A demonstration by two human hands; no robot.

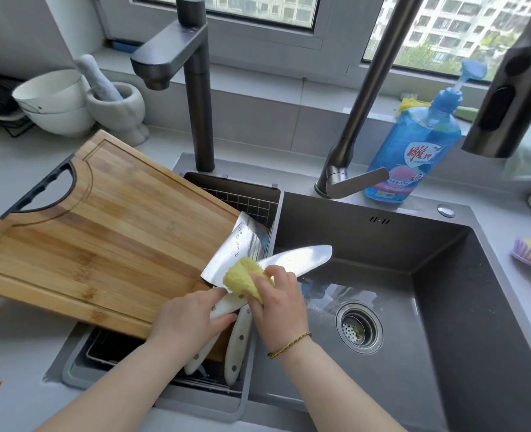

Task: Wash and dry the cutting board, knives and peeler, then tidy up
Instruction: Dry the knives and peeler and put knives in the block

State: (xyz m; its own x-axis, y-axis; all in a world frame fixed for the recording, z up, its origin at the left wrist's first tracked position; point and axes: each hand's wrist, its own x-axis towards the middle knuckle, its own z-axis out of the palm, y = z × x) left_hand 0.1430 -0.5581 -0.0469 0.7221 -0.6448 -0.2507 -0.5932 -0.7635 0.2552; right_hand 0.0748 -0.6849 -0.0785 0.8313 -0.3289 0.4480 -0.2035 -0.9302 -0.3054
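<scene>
Main worry: a cut. My R hand [279, 304] pinches the yellow sponge [242, 277] right on the blade of the long knife [298, 257]. The fingers curl round the sponge and sit close to the sharp edge. If the sponge slides off the wet steel, bare skin meets that edge. My L hand [189, 319] is wrapped round the knife's white handle, close to the blade end. A wet handle + a hard rub could make it twist or slip out. Then the knife drops into the dark sink [445, 307] on the right, or onto the cleaver [237, 244].

2nd worry: the cleaver lies loose just left of the sponge, over the wire rack [248, 198], right beside the edge of the cutting board [96, 232]. I can't tell if it leans on the board. A bump from my hands could knock it down. The board lies at a slant, its right part over the rack & its left part on the counter. A push might make it slide too.

How things look: the long knife is shiny, w/ its tip aimed to the far right over the sink. I see no foam on it. The cleaver has water drops on its flat side. Two more white handle ends w/ small dots poke out toward me below my hands, down in the rack. The board is striped wood w/ a groove round the rim & a dark grip hole at the left. It looks dry on top. Peeler: can't find it in view. The blue soap bottle [410, 151] stands far off to the right, behind the sink.
</scene>
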